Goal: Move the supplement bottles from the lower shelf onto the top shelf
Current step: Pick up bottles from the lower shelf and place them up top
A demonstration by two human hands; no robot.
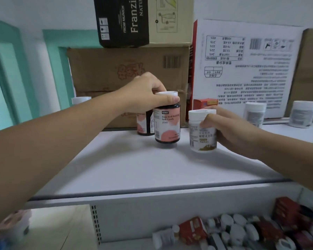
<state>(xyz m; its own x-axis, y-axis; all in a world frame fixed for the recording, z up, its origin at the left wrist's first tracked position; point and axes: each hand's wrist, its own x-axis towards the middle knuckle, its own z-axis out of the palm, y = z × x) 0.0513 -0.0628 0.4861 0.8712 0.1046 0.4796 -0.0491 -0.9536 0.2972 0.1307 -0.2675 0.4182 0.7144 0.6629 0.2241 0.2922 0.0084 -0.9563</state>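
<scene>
- Head view shows the top shelf point(134, 168), a white surface with cardboard boxes point(126, 69) at its back; both bottles should be set down flat, clear of the front edge, before the fingers let go.
- Lower shelf point(242, 231) below holds many more bottles and red packs, so much of the task seems to remain.
- Left hand point(145, 94) grips the dark soft candy bottle point(167, 123) by its white cap, just in front of a similar bottle point(145, 123); its base looks slightly above the shelf.
- Right hand point(229, 130) is wrapped around the white supplement bottle point(202, 130), near the first one, upright.
</scene>
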